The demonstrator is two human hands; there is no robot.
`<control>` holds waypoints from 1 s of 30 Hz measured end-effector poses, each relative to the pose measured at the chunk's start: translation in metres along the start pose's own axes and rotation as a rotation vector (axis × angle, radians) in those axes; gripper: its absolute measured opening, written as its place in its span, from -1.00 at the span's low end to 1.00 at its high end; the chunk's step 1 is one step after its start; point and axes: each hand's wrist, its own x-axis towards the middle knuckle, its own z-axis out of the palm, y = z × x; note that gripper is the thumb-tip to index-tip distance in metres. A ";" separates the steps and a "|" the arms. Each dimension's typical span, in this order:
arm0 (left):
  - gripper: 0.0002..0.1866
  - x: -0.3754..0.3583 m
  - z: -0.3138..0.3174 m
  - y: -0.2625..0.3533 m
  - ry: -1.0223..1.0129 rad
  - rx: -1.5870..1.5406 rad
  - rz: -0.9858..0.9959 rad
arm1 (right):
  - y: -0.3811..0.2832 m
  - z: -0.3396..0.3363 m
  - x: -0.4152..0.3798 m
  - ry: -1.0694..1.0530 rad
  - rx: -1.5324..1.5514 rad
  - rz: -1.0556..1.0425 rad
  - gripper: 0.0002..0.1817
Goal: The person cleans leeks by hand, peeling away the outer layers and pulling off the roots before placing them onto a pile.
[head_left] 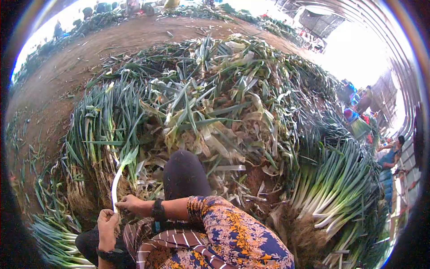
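A single leek (114,188) with a white stem and green top stands upright in front of my left knee. My left hand (107,223) is closed around its lower end, where the roots are partly hidden. My right hand (127,203) pinches the stem just above, with its thumb and fingers together. Behind the leek's top stands a dense bunch of untrimmed leeks (105,116), with brown roots and dry outer leaves at the bottom. Peeled leeks (58,242) with white stems lie at the lower left, close to my left hand.
A heap of stripped leaves (224,103) spreads on the soil ahead of my knee (184,172). More cleaned leeks (329,197), roots still on, lie fanned out at the right. Other people sit along the right edge, one person in blue (387,163). Bare dirt (58,94) stretches beyond.
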 end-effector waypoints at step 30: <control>-0.91 -0.099 -0.027 0.044 -0.147 0.707 0.527 | -0.011 -0.074 0.134 0.054 0.698 0.262 -0.46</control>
